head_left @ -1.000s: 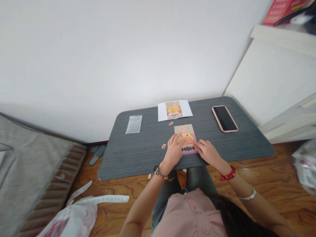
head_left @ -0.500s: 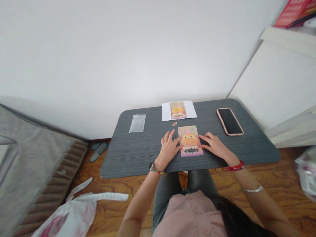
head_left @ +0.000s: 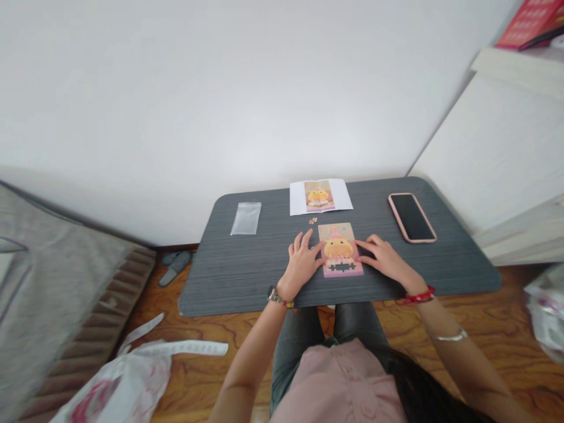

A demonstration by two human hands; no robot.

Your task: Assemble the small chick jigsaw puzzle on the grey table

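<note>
A small jigsaw puzzle with a yellow cartoon figure in a pink hat lies flat on the dark table. Dark gaps show in its lower part, where the tabletop is visible. My left hand holds the puzzle's left edge with thumb and index finger, its other fingers spread. On the opposite edge, the thumb and index finger of my right hand hold the puzzle, the other fingers bent. A few loose puzzle pieces lie above it, beyond my left fingertips. Behind them rests a creased white sheet printed with the same picture.
A clear plastic bag lies on the left of the table. A phone in a pink case lies at the right. The wall borders the far edge; a white cabinet stands at the right.
Both hands stay at the puzzle's edges, with hardly any movement. The whole view has shifted very slightly.
</note>
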